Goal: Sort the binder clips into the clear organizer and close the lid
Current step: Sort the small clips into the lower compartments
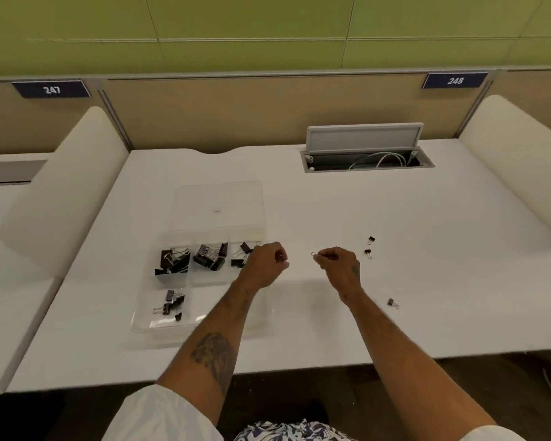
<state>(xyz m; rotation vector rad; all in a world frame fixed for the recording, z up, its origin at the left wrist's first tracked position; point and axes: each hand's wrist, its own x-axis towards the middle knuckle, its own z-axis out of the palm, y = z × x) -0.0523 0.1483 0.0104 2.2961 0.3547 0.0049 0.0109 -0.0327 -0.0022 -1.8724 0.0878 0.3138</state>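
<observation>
Head view: the clear organizer [147, 323] lies open, its lid [220, 202] flat on the desk behind it. Sorted clips [172, 262] fill four compartments, with the big ones in the far-left one.

The left hand [264, 265] hovers at the organizer's right edge with its fingers curled. Whether it holds anything I cannot tell.

Just right of the organizer, the right hand [339, 265] pinches a small clip [314, 253] between thumb and fingertips. Only its wire loop shows. The loop points left toward the organizer, so the clip's long axis likely runs level, left to right. Its body is hidden in the fingers.

Well right of the organizer, three loose clips [368, 253] sit on the desk, two farther back and one nearer. They are too small to read which way they point.

Such clips should be light and stiff, with smooth steel bodies and floppy wire handles. A pinch across the black body, or on a loop, should hold one. Being tiny, one could slip out easily.
</observation>
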